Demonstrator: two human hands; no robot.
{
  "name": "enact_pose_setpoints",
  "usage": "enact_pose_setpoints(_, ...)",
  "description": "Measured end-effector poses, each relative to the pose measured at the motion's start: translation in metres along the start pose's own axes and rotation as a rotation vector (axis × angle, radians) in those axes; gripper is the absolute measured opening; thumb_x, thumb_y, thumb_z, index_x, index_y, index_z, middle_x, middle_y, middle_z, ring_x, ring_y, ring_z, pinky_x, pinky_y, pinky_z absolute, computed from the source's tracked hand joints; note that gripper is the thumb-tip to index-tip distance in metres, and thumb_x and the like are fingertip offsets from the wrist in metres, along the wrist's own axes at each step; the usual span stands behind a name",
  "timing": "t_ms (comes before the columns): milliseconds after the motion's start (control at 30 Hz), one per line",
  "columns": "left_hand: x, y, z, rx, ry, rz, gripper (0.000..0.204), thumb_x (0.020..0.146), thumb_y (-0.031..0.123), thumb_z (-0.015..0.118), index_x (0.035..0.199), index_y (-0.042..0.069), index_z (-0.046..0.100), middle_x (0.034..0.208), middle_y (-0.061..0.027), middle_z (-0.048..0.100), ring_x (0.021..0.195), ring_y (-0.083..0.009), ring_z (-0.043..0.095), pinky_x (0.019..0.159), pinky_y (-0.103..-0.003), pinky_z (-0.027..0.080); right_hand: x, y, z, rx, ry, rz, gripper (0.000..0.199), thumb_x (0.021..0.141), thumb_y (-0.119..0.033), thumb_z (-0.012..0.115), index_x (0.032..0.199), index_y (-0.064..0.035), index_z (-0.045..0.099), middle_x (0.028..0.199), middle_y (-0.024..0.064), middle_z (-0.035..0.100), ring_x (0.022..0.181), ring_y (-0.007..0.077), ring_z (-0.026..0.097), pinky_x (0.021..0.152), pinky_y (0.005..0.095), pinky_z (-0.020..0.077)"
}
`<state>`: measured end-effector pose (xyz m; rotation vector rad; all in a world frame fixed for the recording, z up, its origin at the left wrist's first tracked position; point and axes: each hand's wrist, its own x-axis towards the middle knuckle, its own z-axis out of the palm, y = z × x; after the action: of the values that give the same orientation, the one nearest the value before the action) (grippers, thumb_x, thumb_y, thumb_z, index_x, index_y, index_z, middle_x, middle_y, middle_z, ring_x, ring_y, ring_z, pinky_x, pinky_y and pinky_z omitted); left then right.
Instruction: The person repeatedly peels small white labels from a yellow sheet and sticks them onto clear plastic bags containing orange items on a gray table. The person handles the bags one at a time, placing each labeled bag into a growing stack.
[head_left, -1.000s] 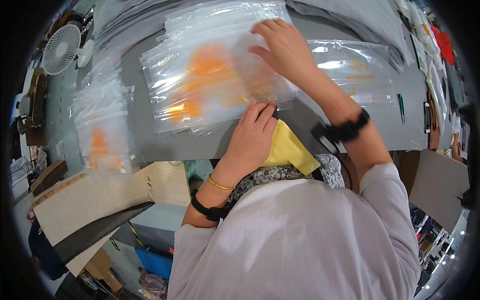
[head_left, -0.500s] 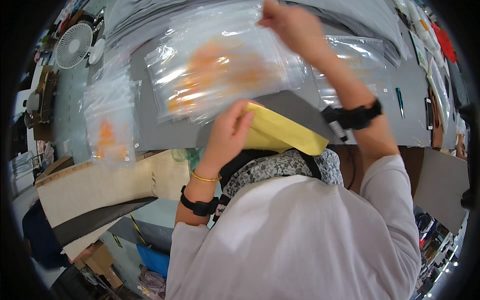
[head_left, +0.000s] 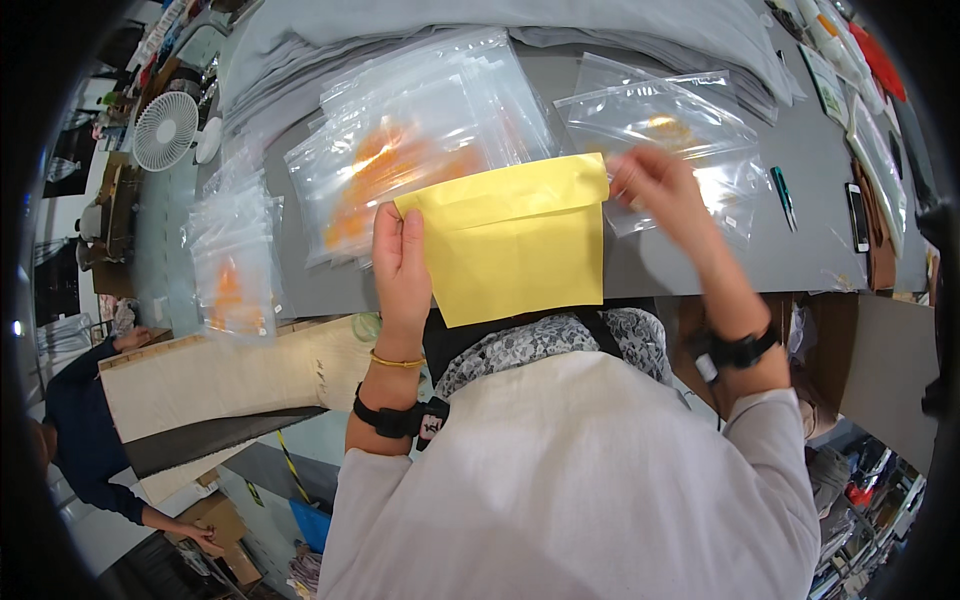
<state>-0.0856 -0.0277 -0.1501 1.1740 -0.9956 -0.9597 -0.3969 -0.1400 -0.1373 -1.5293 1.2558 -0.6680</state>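
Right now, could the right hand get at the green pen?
Probably yes: the green pen lies uncovered on the gray table, and only flat clear bags seem to lie between it and the right hand.

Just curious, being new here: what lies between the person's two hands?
A folded yellow sheet lies between the left hand and the blurred right hand, in the head view.

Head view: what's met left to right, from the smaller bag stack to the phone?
Smaller stack of clear bags with orange print → left hand → folded yellow sheet → right hand → slim teal tool → phone.
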Motion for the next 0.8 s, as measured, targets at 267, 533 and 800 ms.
enact_pose_setpoints(267, -0.014, -0.006, -0.005, 0.12, -0.042, 0.116, 0.019, 0.114, 0.015, 0.048, 0.124, 0.001, 0.057, 0.111, -0.0032, 0.068, 0.099, -0.0061, 0.062, 0.089, -0.025, 0.05, -0.011, -0.013, 0.04, 0.405, 0.045, 0.225, 0.026, 0.099, -0.028, 0.076, 0.107, -0.0031, 0.074, 0.095, 0.0014, 0.072, 0.089, 0.0085, 0.065, 0.076, 0.0242, 0.0513)
enact_pose_setpoints(533, 0.017, 0.052, -0.086, 0.131, -0.404, -0.289, 0.042, 0.11, 0.035, 0.052, 0.128, -0.001, 0.064, 0.124, -0.0157, 0.072, 0.122, -0.0253, 0.068, 0.109, -0.038, 0.05, -0.025, -0.051, 0.069, 0.597, -0.121, 0.052, 0.021, 0.098, -0.012, 0.068, 0.116, -0.0007, 0.07, 0.104, 0.0021, 0.072, 0.095, 0.0112, 0.068, 0.084, 0.0276, 0.0541)
enact_pose_setpoints(800, -0.004, 0.081, -0.049, 0.224, -0.775, -0.381, 0.082, 0.112, 0.054, 0.042, 0.168, 0.002, 0.011, 0.169, -0.0143, 0.029, 0.155, -0.0224, 0.027, 0.127, -0.037, 0.024, -0.015, -0.086, 0.155, 0.827, -0.334, -0.125, 0.034, 0.1, -0.008, 0.063, 0.132, 0.0036, 0.06, 0.115, 0.0087, 0.07, 0.104, 0.0148, 0.066, 0.092, 0.0299, 0.0523)
